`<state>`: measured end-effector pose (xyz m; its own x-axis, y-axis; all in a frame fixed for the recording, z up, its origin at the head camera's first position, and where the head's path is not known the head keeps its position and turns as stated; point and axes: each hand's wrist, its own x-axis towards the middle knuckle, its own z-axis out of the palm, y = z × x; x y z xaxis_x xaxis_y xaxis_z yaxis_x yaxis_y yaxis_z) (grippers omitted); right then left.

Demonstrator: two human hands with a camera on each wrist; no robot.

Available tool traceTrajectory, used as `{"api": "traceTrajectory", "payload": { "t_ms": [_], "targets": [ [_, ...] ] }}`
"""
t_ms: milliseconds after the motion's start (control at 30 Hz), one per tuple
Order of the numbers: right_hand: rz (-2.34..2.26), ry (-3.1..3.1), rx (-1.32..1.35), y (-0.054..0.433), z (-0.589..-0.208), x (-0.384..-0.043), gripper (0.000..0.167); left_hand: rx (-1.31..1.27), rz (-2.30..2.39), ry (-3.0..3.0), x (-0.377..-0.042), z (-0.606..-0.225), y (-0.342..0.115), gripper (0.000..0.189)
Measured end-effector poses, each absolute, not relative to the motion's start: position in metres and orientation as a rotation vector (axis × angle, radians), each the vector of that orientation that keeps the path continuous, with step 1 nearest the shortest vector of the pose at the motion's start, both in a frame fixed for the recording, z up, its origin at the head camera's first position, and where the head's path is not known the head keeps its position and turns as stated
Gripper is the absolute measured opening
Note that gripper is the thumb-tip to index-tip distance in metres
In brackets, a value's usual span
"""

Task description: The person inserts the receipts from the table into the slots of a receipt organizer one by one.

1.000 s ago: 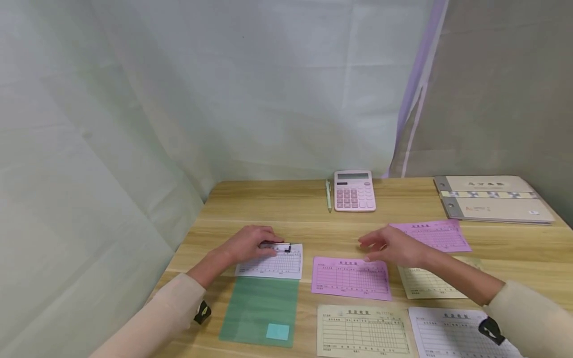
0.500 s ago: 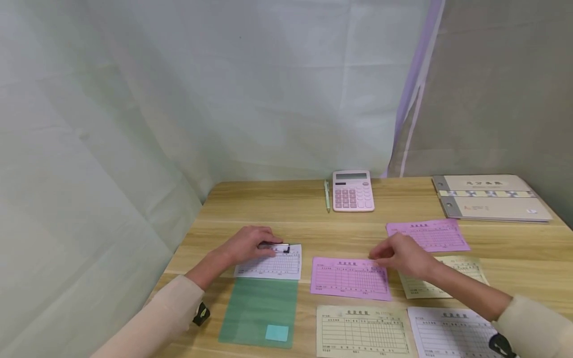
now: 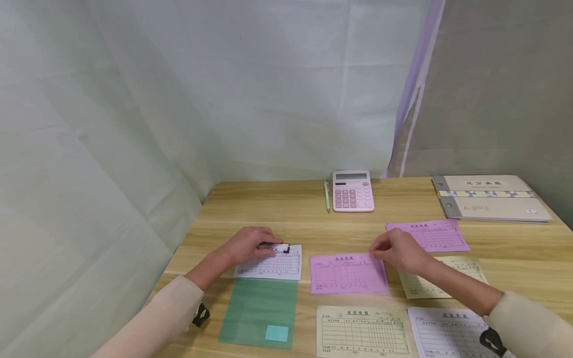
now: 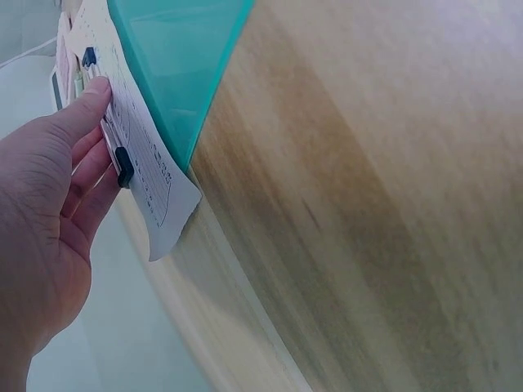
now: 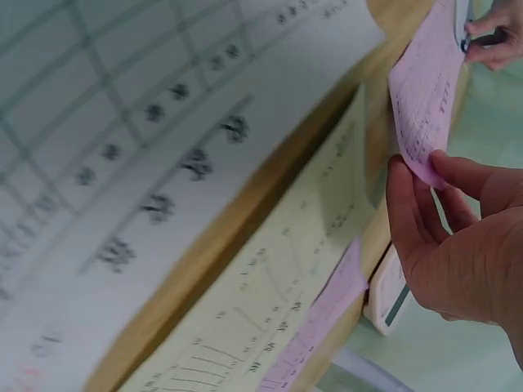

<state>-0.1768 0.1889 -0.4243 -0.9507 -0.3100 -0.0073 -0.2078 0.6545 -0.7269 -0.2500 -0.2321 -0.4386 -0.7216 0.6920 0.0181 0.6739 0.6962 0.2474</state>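
Note:
A green clipboard (image 3: 257, 306) lies at the left with a white receipt slip (image 3: 279, 268) on its upper part. My left hand (image 3: 246, 244) grips the metal clip (image 4: 123, 166) at its top, thumb over it and fingers on the far side. With thumb and forefinger, my right hand (image 3: 403, 252) pinches the upper right corner of a pink receipt slip (image 3: 346, 276). That corner is lifted and the sheet curves in the right wrist view. Below it lies a cream slip (image 3: 362, 333).
Right of the hands are another pink slip (image 3: 440, 237), a cream slip (image 3: 461, 276) and a white slip (image 3: 452, 333). A pink calculator (image 3: 353, 191), a pen (image 3: 327, 196) and a beige ledger book (image 3: 497, 206) stand along the back edge, before a hanging curtain (image 3: 286, 99).
My right hand has moved from above the near pink slip to its upper right corner and pinched it. The slip has shifted slightly up. The left hand has stayed on the clip.

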Motion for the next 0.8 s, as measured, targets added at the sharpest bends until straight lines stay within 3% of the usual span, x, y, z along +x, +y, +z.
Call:
{"api": "traceTrajectory", "payload": {
  "t_ms": [800],
  "targets": [
    [-1.294, 2.726, -0.305, 0.165, -0.433, -0.188, 0.003, 1.167, 0.340, 2.831, -0.250, -0.439, -0.232, 0.036]
  ]
}}
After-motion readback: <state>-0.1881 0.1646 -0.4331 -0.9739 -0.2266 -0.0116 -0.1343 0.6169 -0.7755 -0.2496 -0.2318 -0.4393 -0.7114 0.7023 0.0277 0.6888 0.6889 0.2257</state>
